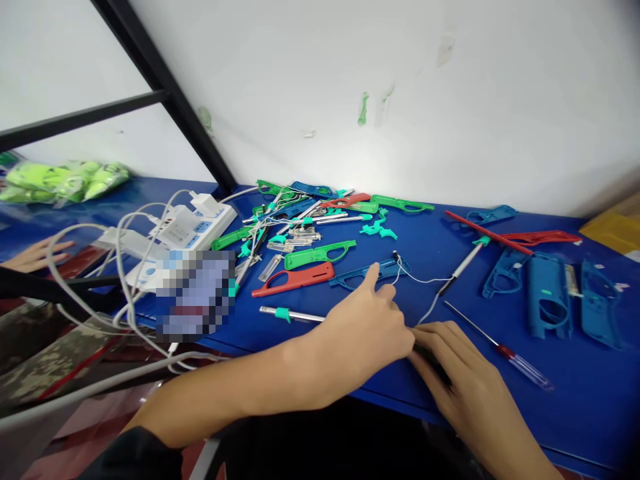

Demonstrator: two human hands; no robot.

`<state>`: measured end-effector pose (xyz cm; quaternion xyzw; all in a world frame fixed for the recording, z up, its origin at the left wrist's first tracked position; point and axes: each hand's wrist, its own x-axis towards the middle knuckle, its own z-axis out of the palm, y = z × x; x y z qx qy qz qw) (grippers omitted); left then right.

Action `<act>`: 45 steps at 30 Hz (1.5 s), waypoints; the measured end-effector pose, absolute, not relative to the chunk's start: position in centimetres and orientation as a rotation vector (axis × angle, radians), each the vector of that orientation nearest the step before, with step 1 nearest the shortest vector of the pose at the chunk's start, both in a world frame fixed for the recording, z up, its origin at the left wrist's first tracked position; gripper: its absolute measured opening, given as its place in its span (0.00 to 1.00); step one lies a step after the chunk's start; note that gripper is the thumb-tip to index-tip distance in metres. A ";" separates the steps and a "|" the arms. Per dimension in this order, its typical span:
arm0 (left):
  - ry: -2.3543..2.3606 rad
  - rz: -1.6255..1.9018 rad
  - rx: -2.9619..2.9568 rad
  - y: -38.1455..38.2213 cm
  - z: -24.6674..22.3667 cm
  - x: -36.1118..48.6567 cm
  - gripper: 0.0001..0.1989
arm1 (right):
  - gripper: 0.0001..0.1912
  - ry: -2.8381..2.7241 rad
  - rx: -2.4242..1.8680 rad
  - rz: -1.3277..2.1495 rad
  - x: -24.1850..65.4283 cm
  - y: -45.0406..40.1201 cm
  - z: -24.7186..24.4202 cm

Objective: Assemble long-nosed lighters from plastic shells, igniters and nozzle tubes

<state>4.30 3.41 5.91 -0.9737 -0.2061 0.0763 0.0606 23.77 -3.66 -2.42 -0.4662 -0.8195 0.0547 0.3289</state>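
My left hand (367, 327) is closed, its fingertips meeting those of my right hand (463, 373) near the table's front edge. The right fingers are bent and pressed together too. Whatever they pinch is hidden between them. A thin white wire (431, 311) runs from the hands up to a metal lighter tube (467, 260) with a teal collar. Just beyond my left hand lies a blue lighter handle half (350, 273), with a small dark-tipped wire end on it. Another metal tube (295, 315) lies partly behind my left wrist. A screwdriver (525, 367) with a clear red handle lies right of my right hand.
Green and red handle halves (320, 253), tubes and clear fuel tanks (270, 268) pile up at centre-left. More blue shells (549, 293) lie at right. A power strip (210, 230) with cables and a blurred phone (197, 297) stand left. Another person's hand (40, 257) shows beyond the frame.
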 end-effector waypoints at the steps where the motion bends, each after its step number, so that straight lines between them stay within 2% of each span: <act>1: -0.624 0.224 -2.943 3.4 5.8 4.2 0.08 | 0.08 -2.149 -1.215 0.138 23.8 -3.7 -2.5; 15: -0.710 0.084 -2.970 3.2 4.2 2.7 0.03 | 0.08 -2.144 -1.216 0.067 24.1 -3.7 -3.2; 18: -0.729 0.019 -2.954 3.0 3.6 1.9 0.06 | 0.08 -2.148 -1.225 0.085 24.0 -3.8 -3.3; 28: -0.748 -0.498 -2.989 3.4 1.8 0.0 0.07 | 0.09 -2.153 -1.300 0.083 23.6 -4.1 -2.3; 45: -0.903 -0.547 -3.148 3.7 1.1 0.1 0.08 | 0.14 -2.157 -1.330 0.143 23.6 -4.5 -1.9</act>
